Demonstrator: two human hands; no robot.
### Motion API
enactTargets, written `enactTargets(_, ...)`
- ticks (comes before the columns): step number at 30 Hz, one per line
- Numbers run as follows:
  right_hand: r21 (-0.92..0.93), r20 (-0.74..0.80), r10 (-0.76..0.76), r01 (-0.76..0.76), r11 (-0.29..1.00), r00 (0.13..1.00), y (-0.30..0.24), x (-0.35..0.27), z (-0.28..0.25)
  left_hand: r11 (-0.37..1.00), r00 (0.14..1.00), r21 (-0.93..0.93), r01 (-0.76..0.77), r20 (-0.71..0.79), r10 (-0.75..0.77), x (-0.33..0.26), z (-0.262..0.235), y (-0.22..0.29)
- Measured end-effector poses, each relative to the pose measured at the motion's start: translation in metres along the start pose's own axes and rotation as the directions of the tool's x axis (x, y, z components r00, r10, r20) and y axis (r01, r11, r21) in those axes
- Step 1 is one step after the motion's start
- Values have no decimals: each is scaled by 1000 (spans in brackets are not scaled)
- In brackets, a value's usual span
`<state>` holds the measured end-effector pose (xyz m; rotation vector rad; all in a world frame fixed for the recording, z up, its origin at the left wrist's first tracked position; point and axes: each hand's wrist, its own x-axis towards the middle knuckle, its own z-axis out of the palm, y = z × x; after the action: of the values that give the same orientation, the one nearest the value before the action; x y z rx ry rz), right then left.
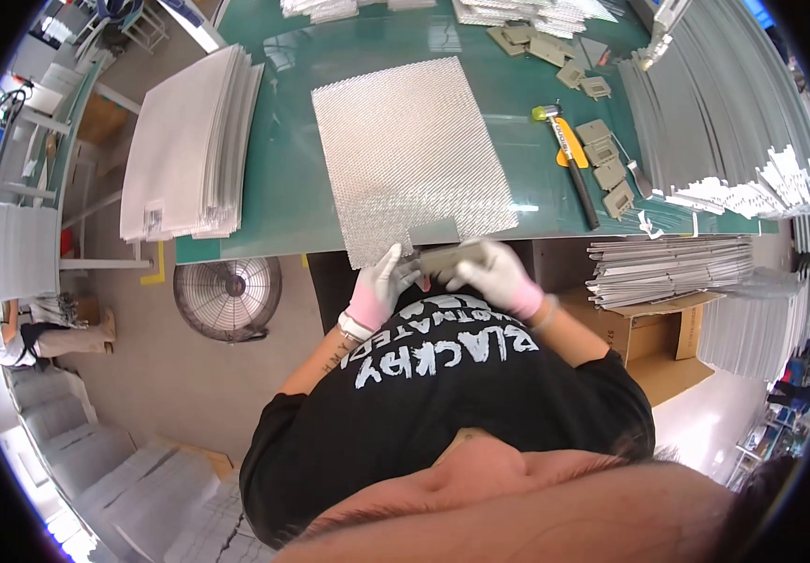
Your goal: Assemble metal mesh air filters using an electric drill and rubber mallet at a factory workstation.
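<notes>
A single head view, worn on the person's head, looks steeply down over their own chin and black shirt point(442, 394), which fill the near lower part of the picture. It faces forward across the green bench point(292, 188), whose near edge bends with the fisheye. The hands point(442, 277) sit close below the lens, just at that near edge. The mesh sheet point(405, 150) lies mid-distance ahead. At the far left the floor and a round fan point(227, 296) show beneath the bench. Stacked strips point(733, 122) curve along the right rim.
</notes>
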<state>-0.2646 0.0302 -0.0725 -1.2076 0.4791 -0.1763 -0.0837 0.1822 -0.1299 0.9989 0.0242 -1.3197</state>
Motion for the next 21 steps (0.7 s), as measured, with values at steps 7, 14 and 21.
enactTargets(7,467,-84,165,-108,878,983,68,18,18,953,979,230,-199,78,186,-1,-6,-11)
enactTargets(14,286,-249,133,-59,956,959,59,15,27,978,979,131,-162,148,143,-5,-6,-21)
enactTargets(21,72,-371,102,-81,994,923,44,14,23,946,963,-303,114,267,-31,-1,4,-22)
